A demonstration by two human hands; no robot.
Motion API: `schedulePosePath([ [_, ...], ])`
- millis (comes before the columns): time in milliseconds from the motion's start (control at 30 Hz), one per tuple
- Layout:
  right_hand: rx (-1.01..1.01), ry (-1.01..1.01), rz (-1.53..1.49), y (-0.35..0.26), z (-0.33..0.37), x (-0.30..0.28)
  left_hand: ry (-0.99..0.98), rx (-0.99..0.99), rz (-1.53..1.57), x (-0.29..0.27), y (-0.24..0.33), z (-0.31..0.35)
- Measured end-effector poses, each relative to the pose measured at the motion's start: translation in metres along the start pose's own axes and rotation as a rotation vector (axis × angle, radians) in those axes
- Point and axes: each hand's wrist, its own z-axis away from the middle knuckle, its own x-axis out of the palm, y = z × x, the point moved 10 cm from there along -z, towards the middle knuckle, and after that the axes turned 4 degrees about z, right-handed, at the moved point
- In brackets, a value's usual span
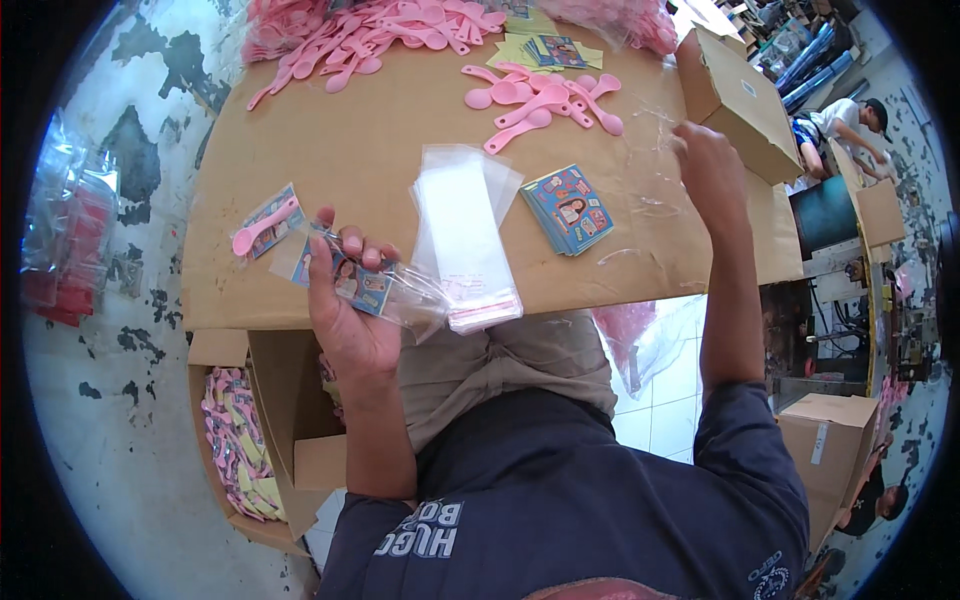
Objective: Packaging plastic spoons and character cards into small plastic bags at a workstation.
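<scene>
I see left hand (345,310) fingers curled around clear bag (385,290) with blue card; right hand (705,165) pinching clear film (655,115); one packed bag (265,225) on cardboard (350,150).

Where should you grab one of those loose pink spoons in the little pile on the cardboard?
Probably by the thin handle, coming down from above with the right hand, which is nearest the pile of pink spoons. The spoons lie flat on the cardboard sheet, so only their tops are free. The handles stick out from the pile, while the round bowls overlap each other.
</scene>
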Motion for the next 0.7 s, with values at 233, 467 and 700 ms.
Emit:
schedulePosePath([
  [233, 0.104, -0.296, -0.405, -0.038, -0.051, 0.043, -0.506, 0.059, 0.099, 0.067, 0.004, 0.036],
  [467, 0.059, -0.275, -0.492, -0.036, -0.07, 0.133, -1.291, -0.113, -0.082, 0.202, 0.007, 0.105],
  [700, -0.044, -0.197, -0.559, -0.057, -0.068, 0.134, -1.134, 0.248, 0.607, 0.21, 0.014, 0.118],
])
